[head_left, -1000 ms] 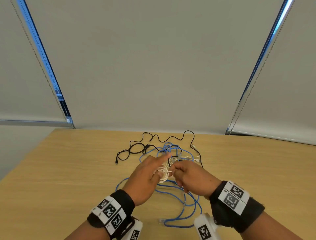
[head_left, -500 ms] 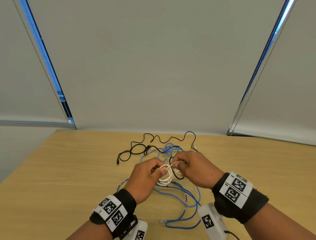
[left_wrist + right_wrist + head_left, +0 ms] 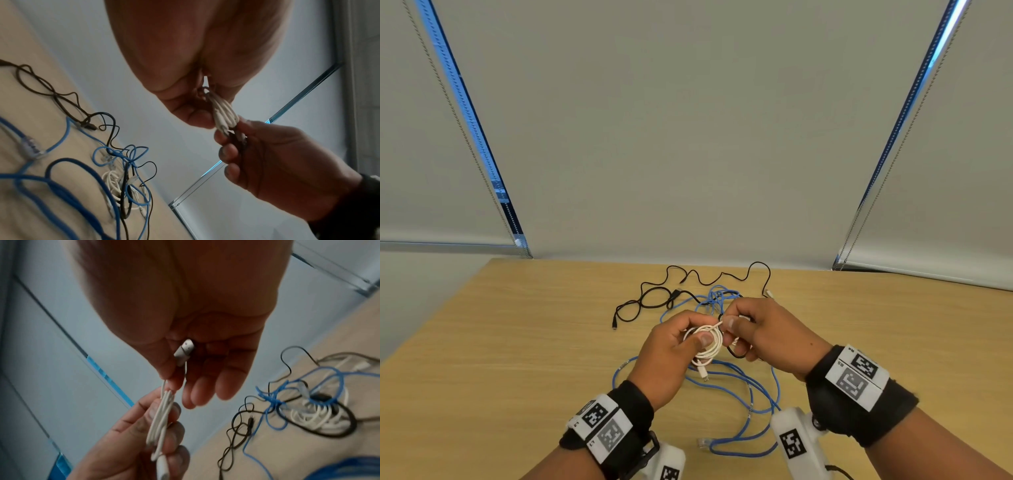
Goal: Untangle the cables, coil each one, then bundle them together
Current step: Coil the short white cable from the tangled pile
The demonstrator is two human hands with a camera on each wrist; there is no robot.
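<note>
Head view: your left hand (image 3: 671, 346) holds a small white cable coil (image 3: 707, 344) above the wooden table (image 3: 517, 342), thumb pressed over its loops; your right hand (image 3: 767, 334) pinches the coil's loose strand just beside it. A blue cable (image 3: 743, 411) and a black cable (image 3: 654, 298) lie tangled on the table beneath and beyond. Left wrist view: your left fingers (image 3: 197, 116) clamp the coil's white loops (image 3: 223, 113), the right fingers (image 3: 228, 154) curled round their far end. Right wrist view: your right thumb and forefinger pinch the strand below a white plug (image 3: 184, 351); the other fingers (image 3: 205, 386) hang loosely extended.
</note>
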